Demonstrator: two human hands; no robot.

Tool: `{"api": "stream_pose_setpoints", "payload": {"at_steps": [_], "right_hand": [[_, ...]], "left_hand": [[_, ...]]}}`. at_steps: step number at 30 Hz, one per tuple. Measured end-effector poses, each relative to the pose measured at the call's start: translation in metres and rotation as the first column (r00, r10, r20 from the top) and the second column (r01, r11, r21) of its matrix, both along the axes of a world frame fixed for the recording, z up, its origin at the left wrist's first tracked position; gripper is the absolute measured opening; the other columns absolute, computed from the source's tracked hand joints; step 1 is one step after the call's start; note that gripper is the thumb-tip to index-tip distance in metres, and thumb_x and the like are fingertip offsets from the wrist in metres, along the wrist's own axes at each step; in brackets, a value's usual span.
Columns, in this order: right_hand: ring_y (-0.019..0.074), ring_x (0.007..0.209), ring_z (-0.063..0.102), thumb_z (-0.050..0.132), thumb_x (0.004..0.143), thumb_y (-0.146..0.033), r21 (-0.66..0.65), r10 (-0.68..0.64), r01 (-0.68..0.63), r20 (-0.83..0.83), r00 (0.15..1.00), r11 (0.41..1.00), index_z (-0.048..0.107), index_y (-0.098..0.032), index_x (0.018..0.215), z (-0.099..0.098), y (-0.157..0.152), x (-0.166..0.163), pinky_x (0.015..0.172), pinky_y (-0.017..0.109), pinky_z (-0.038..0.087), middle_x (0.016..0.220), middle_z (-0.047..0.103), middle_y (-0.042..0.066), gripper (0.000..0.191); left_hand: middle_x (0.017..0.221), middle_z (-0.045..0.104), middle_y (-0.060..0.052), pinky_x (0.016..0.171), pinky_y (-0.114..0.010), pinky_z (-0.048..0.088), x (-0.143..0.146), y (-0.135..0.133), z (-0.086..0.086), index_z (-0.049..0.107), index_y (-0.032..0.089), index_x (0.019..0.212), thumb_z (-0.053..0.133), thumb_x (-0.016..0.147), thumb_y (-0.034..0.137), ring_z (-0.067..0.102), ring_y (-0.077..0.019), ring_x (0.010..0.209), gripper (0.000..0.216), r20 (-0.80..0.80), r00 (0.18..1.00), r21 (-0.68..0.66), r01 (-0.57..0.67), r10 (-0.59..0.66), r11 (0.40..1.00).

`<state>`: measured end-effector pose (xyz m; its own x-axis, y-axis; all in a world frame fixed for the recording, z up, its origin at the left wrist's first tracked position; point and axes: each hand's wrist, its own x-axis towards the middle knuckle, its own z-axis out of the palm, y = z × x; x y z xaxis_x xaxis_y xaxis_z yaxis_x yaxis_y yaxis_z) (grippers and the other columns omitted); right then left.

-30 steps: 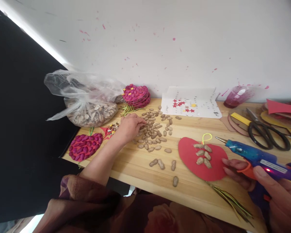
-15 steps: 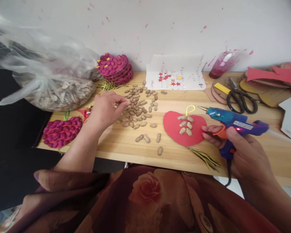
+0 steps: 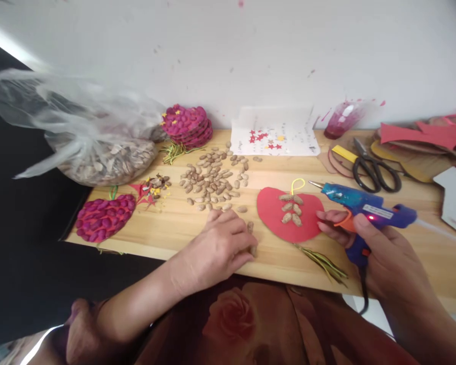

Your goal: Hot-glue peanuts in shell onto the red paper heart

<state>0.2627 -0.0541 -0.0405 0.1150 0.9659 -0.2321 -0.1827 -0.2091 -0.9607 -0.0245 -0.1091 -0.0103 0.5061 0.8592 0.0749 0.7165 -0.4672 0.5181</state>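
My right hand (image 3: 380, 243) grips a blue glue gun (image 3: 365, 203), fingers by its orange trigger; a small red light glows and the nozzle points left. Left of the nozzle lies a red heart-shaped card (image 3: 269, 215) with a yellow loop at its top and several peanuts (image 3: 297, 209) fixed in two columns. My left hand (image 3: 224, 243) is low over the table's front part, fingers curled down, the fingertips at a loose peanut (image 3: 253, 250). Another peanut (image 3: 250, 227) shows just behind them; what lies under the palm is hidden. Beyond it spreads a peanut pile (image 3: 209, 177).
Left are a plastic bag (image 3: 106, 157) and a purple-studded piece (image 3: 104, 218). Behind stand stacked purple pieces (image 3: 188, 126), a paper with star stickers (image 3: 247, 147) and a stained cup (image 3: 340, 119). Scissors (image 3: 380, 170) lie right; thin green-yellow strands (image 3: 321, 261) lie in front.
My left hand has moved from the peanut pile right and toward me, to the loose peanuts near the front edge. The right hand still holds the glue gun. The view has tilted slightly upward.
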Motion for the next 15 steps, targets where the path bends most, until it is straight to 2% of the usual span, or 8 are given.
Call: {"api": "stream_pose_setpoints", "payload": {"at_steps": [6, 11, 15], "right_hand": [[0.0327, 0.098, 0.075, 0.090, 0.062, -0.052, -0.076, -0.053, 0.055, 0.027, 0.998, 0.996, 0.080, -0.025, 0.079, -0.002, 0.003, 0.001, 0.086, 0.038, 0.064, 0.093, 0.078, 0.006, 0.034], [0.0390, 0.109, 0.071, 0.094, 0.050, -0.048, -0.115, -0.075, 0.076, 0.007, 0.997, 0.990, 0.080, -0.023, 0.073, 0.005, 0.003, -0.001, 0.091, 0.038, 0.062, 0.096, 0.078, 0.010, 0.036], [0.0409, 0.109, 0.071, 0.095, 0.039, -0.048, -0.216, -0.133, 0.133, 0.011, 0.991, 0.967, 0.080, -0.024, 0.072, 0.011, 0.003, -0.004, 0.087, 0.035, 0.062, 0.100, 0.079, 0.011, 0.043]], "left_hand": [[0.094, 0.066, -0.002, 0.095, -0.042, 0.033, 0.001, -0.001, -0.005, 0.070, 0.025, 0.105, 0.062, 0.098, 0.030, 0.054, -0.0220, 0.099, 0.012, -0.005, 1.000, -0.024, -0.031, 0.031, 0.999], [0.093, 0.066, -0.002, 0.094, -0.042, 0.033, 0.002, 0.001, -0.004, 0.070, 0.025, 0.106, 0.062, 0.099, 0.030, 0.055, -0.0215, 0.099, 0.012, 0.008, 0.999, -0.004, -0.049, 0.049, 0.999], [0.091, 0.069, -0.002, 0.093, -0.042, 0.034, -0.007, 0.010, 0.000, 0.071, 0.025, 0.097, 0.063, 0.098, 0.037, 0.056, -0.0218, 0.097, 0.015, 0.030, 0.997, 0.052, -0.076, 0.074, 0.996]]}}
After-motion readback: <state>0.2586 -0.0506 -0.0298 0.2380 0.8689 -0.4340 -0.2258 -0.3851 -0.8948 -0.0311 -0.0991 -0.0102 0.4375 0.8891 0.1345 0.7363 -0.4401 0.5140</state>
